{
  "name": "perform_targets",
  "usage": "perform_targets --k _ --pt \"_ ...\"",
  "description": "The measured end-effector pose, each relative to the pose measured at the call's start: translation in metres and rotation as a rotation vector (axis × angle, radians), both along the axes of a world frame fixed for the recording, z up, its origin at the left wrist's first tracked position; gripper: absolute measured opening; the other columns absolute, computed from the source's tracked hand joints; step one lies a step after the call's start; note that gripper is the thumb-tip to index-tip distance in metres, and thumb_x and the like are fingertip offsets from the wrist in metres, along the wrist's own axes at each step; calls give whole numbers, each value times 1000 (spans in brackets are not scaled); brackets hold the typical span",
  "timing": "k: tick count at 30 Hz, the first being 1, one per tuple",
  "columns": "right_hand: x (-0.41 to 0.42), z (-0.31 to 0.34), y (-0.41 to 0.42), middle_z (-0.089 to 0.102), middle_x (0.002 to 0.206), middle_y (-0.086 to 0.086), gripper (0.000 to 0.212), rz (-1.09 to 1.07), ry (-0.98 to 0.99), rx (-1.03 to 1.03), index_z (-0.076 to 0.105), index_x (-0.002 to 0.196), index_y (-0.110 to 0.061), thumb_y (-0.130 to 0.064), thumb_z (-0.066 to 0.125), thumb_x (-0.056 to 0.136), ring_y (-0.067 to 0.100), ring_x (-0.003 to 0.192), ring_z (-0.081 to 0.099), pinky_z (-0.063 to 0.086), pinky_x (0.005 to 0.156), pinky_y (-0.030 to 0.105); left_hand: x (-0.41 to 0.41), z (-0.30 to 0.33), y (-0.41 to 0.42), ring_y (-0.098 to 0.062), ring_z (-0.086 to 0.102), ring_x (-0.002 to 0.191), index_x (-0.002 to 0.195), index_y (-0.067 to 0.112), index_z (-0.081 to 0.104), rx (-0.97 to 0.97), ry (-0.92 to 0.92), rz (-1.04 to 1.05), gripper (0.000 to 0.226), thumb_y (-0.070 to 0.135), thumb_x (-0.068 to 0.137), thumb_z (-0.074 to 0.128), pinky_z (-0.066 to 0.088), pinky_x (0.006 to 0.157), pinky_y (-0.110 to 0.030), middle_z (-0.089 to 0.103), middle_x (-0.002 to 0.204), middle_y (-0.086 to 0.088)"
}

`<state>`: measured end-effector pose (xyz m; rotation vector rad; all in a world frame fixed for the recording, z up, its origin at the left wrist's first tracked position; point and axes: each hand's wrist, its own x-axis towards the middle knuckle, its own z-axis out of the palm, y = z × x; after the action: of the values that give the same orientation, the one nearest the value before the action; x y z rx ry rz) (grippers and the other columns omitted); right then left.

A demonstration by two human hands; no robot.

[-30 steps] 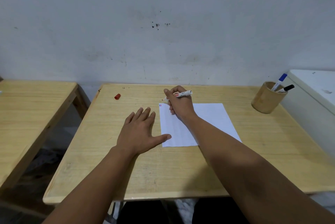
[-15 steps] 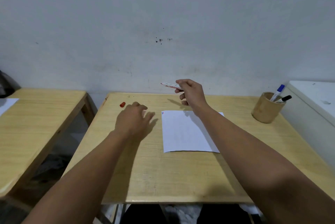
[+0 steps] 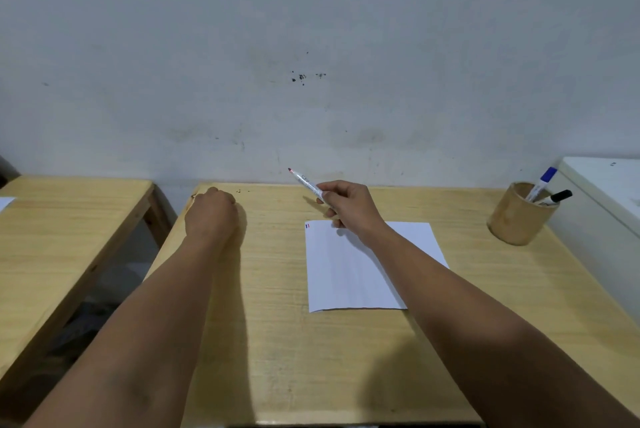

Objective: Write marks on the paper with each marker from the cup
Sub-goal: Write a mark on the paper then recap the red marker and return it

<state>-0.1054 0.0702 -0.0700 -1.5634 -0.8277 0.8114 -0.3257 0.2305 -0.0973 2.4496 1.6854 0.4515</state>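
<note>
Overhead, right hand (image 3: 349, 204) pinches uncapped marker (image 3: 306, 182), label unreadable; left hand (image 3: 212, 216) fisted.

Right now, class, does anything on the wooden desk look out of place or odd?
Only slightly: the white paper sheet lies a little askew to the desk edge, and the uncapped red-tipped white marker in the right hand points away from it.

White paper (image 3: 349, 271), tan cup (image 3: 519, 219), pale wood table (image 3: 277, 341).

A pale wooden tabletop (image 3: 277, 341) carries a white sheet of paper (image 3: 346, 275) near its middle and a bamboo cup (image 3: 519, 219) at its far right corner, well apart.
</note>
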Motion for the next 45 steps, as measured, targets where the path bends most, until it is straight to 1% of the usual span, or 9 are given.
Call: perform_targets --k 4,9,11,14,25,34,37,43,45 --pt "-2 -3 -1 69 94 5 26 25 -14 -12 77 114 -21 -8 59 102 14 65 58 47 58 28 4 4 -4 -34 66 104 109 10 79 -45 -183 24 27 9 97 54 52 86 -40 74 112 -11" --pt "-6 0 -11 56 84 7 29 50 -94 12 79 113 -19 -4 58 100 23 68 49 41 59 30 32 44 -20 -22 72 88 106 6 77 -456 -987 90 15 8 93 68 58 81 -36 74 87 -4" --pt "-6 6 -17 55 76 -3 22 30 -155 65 80 106 -25 -9 66 99 17 67 49 41 63 27 44 67 -33 -19 70 81 104 6 76 -593 -1193 56 12 7 94 68 56 78 -31 70 83 -4" --pt "-1 20 -29 57 75 -11 17 8 -227 123 82 110 -20 -13 72 98 -2 59 52 42 64 16 61 95 -53 -18 71 79 94 11 74 -702 -1327 -13 5 8 93 70 55 80 -30 71 85 -7" --pt "33 68 -94 58 73 -10 16 -152 -296 217 82 108 -23 -16 74 97 7 61 51 41 65 23 111 150 -134 -18 75 87 91 13 72 -725 -1271 -184 6 9 94 69 53 94 -34 74 87 -6" --pt "76 91 -164 70 91 0 18 -289 -405 194 83 110 -23 -19 74 96 8 74 58 46 67 13 171 173 -195 -9 75 73 86 11 70 -627 -1196 -297 7 9 92 72 56 87 -34 76 84 -6" --pt "92 97 -185 66 84 -6 17 -342 -431 189 82 109 -24 -18 74 96 7 71 57 43 63 9 196 176 -215 -12 75 73 85 9 69 -641 -1159 -337 8 8 92 72 57 85 -35 76 87 -10" --pt "126 113 -222 59 80 -7 13 -431 -430 222 76 97 -27 -14 75 96 8 67 52 43 63 16 254 188 -249 -13 76 70 86 5 71 -644 -1144 -417 5 7 89 75 60 87 -38 76 81 -8" --pt "142 123 -233 60 81 -6 19 -459 -464 222 73 91 -33 -14 75 95 13 68 55 48 68 28 275 195 -257 -12 76 67 87 5 72 -628 -1159 -447 5 7 88 76 61 87 -40 77 80 -9"
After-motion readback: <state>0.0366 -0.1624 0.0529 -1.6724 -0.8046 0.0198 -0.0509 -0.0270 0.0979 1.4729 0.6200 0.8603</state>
